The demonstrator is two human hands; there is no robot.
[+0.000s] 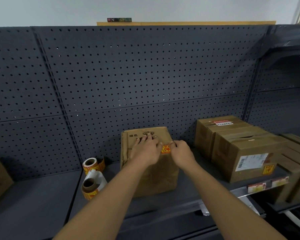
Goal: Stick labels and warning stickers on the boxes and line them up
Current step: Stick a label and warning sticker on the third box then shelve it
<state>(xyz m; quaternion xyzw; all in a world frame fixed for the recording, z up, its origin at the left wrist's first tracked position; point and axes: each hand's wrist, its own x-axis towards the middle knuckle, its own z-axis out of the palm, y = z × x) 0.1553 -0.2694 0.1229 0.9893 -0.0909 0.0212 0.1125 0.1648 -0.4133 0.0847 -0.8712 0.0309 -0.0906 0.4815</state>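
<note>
A warning sticker (165, 149) is being applied to the top of the centre box (151, 163), which is standing on the dark metal shelf (42, 196) against the perforated back panel (128, 75). The left hand (145, 149) is being held flat on the box top, fingers spread, steadying it. The right hand (181, 151) is being curled at the sticker's right edge; whether its grip is pinching the sticker or pressing it down cannot be told.

The sticker is judged part-applied; smoothing from one edge is being called for next, then alignment with the labelled boxes (241, 153) to the right.

The cardboard is showing as worn and creased, brown and matte. Two sticker rolls (92, 175) on card cores are lying just left of the box.
</note>
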